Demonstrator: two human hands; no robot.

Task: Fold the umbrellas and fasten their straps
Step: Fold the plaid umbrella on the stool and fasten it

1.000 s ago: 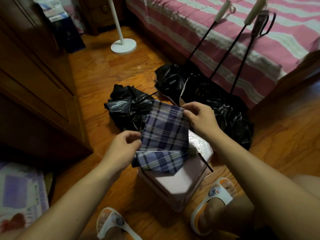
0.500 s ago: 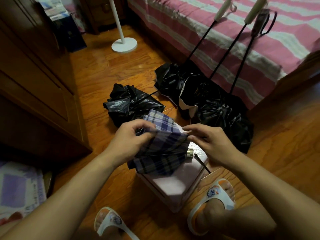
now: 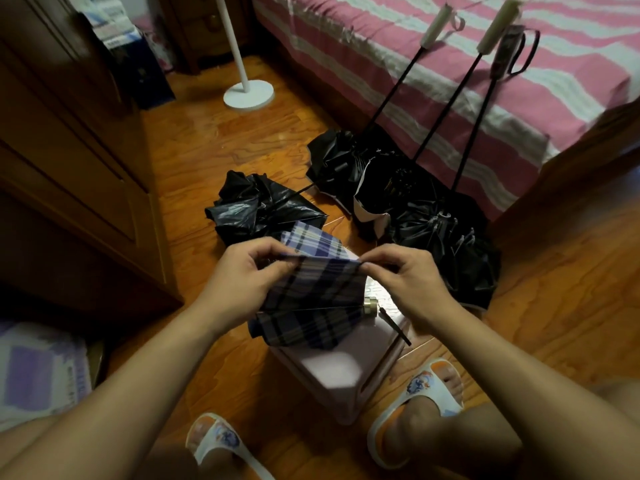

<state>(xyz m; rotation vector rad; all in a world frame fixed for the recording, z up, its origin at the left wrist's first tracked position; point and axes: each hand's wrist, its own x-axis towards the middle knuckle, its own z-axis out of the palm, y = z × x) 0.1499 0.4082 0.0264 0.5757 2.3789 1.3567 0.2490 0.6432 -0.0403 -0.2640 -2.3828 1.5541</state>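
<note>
The plaid umbrella lies over a pink stool, with the left hand and right hand pinching its upper fabric edge, fingers clamped on the cloth. It looks light — limp, slippery fabric over thin stiff ribs, best held at a panel edge or rib tip, clear of the brass cap. Beyond the stool black umbrellas crowd the floor; nearer the stool there is room between the feet.
</note>
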